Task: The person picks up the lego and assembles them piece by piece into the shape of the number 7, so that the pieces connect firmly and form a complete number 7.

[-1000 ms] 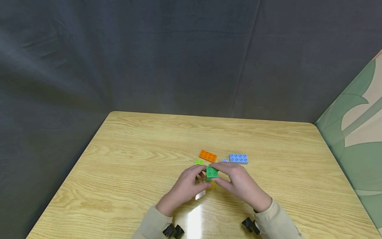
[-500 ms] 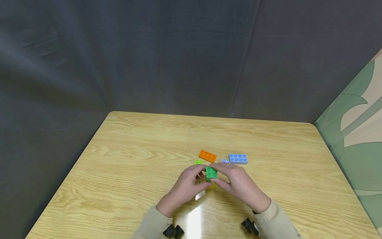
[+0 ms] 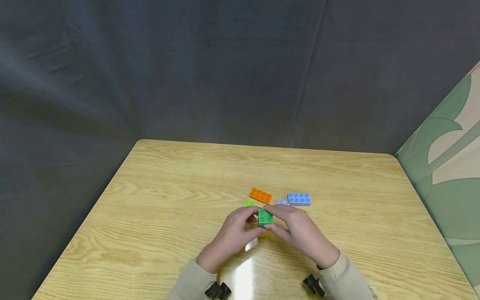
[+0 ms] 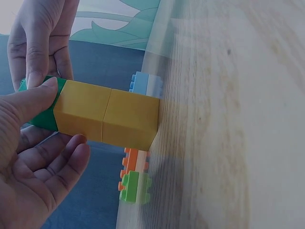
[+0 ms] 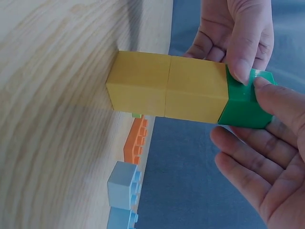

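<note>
- In the head view, the right hand has shifted very slightly left, and the green block with it.
- The tip of the left hand's thumb now reaches a touch farther across, just below the green block.
- A little less of the yellow block shows beneath.
- Slightly more of the small blue block shows beyond the right hand's fingers.

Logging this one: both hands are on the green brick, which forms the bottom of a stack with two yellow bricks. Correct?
Not quite: the green brick is at the top, not the bottom; the right wrist view shows the two yellow bricks between it and the table. The left hand and right hand are indeed both on the green brick.
</note>
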Motion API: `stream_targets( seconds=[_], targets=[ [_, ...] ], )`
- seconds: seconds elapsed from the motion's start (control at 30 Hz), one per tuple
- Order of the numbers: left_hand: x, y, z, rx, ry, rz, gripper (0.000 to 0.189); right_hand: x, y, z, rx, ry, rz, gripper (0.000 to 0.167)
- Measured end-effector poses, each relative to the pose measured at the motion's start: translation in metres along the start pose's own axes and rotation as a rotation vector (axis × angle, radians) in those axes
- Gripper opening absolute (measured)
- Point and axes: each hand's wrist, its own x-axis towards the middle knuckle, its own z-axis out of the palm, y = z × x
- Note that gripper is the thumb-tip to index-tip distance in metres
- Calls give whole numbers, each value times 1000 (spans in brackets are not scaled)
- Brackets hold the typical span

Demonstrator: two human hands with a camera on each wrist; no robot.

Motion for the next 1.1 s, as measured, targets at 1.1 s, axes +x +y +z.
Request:
stream_targets(
  seconds=[1.1],
  targets=[
    [2,-2,-1,-19,12,38,31,-1,4,0,31,-1,16,40]
  ],
)
